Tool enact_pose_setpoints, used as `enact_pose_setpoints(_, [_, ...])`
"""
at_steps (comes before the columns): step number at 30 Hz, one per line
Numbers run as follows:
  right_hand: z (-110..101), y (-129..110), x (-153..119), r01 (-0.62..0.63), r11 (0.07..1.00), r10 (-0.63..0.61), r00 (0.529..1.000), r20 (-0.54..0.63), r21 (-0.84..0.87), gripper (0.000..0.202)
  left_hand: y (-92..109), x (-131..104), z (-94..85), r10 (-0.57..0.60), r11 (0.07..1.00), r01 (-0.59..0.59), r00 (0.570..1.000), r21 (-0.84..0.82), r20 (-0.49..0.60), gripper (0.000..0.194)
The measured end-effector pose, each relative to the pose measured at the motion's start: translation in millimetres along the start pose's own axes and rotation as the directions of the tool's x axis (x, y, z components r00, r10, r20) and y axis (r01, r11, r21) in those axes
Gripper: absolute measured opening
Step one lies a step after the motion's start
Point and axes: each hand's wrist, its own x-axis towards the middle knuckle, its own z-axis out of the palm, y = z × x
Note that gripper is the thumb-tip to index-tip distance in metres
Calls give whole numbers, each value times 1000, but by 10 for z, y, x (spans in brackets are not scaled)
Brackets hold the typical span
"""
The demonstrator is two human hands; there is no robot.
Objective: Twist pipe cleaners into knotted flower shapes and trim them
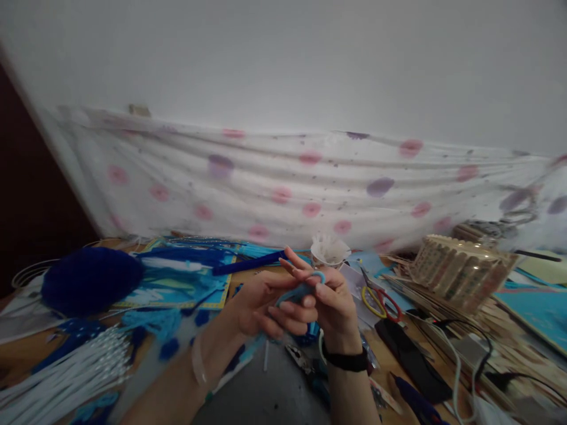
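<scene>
A light blue pipe cleaner (318, 275) is pinched between my two hands above the middle of the table, with a small bent loop showing at its top. My left hand (274, 307) has its fingers curled round the lower part of the strand. Gripping near the loop, my right hand (334, 298) presses thumb and fingers together, while one finger sticks up. Fingers overlap and hide much of the pipe cleaner. Below the hands lie pliers (300, 359) with open jaws on a grey mat (261, 395).
Scissors (381, 302) with yellow and red handles lie right of my hands, near a black case (410, 360). White strands (75, 369) and a dark blue fuzzy bundle (93, 280) are on the left. A ridged box (463, 271) and cables stand at right; a white paper cup (330, 251) is behind.
</scene>
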Motion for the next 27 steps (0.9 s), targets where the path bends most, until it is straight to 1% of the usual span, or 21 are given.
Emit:
enact_pose_setpoints(4, [-28, 15, 5, 19, 1000, -19, 1000, 19, 2, 8, 3, 5, -53, 9, 999, -9, 1000, -41, 9, 21])
enact_pose_setpoints(6, [-35, 18, 10, 19, 1000, -19, 1000, 21, -10, 9, -10, 18, -60, 30, 997, -30, 1000, -70, 8, 16])
enact_pose_setpoints(8, [-35, 16, 14, 22, 1000, -21, 1000, 23, -14, 11, -47, 29, -47, 52, 993, -54, 998, -108, -18, 17])
enact_pose_setpoints(11, [-34, 11, 12, 37, 999, -38, 999, 24, 15, 12, -129, 46, -18, 94, 979, -106, 992, -172, -80, 30])
enact_pose_setpoints(12, [-34, 11, 8, 43, 999, -43, 999, 25, 28, 11, -156, 54, -14, 98, 976, -114, 991, -186, -89, 32])
enact_pose_setpoints(14, [-38, 15, -1, 51, 997, -52, 998, 30, 50, 10, -199, 72, -25, 123, 968, -138, 989, -210, -86, 27])
enact_pose_setpoints(16, [-46, 23, -12, 57, 997, -60, 997, 44, 58, 8, -223, 90, -52, 153, 965, -160, 987, -208, -51, 18])
enact_pose_setpoints(17, [-50, 28, -16, 61, 997, -64, 997, 52, 54, 9, -228, 96, -66, 171, 965, -173, 985, -199, -25, 15])
enact_pose_setpoints(19, [-59, 38, -21, 70, 997, -73, 995, 74, 34, 12, -230, 98, -80, 217, 961, -210, 976, -181, 19, 14])
enact_pose_setpoints(21, [-66, 49, -22, 77, 997, -78, 993, 86, 24, 16, -223, 84, -66, 267, 954, -260, 963, -152, 27, 16])
enact_pose_setpoints(23, [-69, 56, -17, 78, 997, -78, 993, 89, 6, 16, -210, 60, -24, 317, 945, -317, 948, -83, -10, 18])
enact_pose_setpoints(24, [-69, 56, -13, 84, 996, -82, 993, 86, -20, 17, -200, 49, 2, 352, 936, -353, 935, -13, -44, 19])
enact_pose_setpoints(27, [-52, 48, -2, 115, 977, -106, 993, 56, -180, 26, -161, 35, 64, 489, 863, -456, 861, 217, -140, 17])
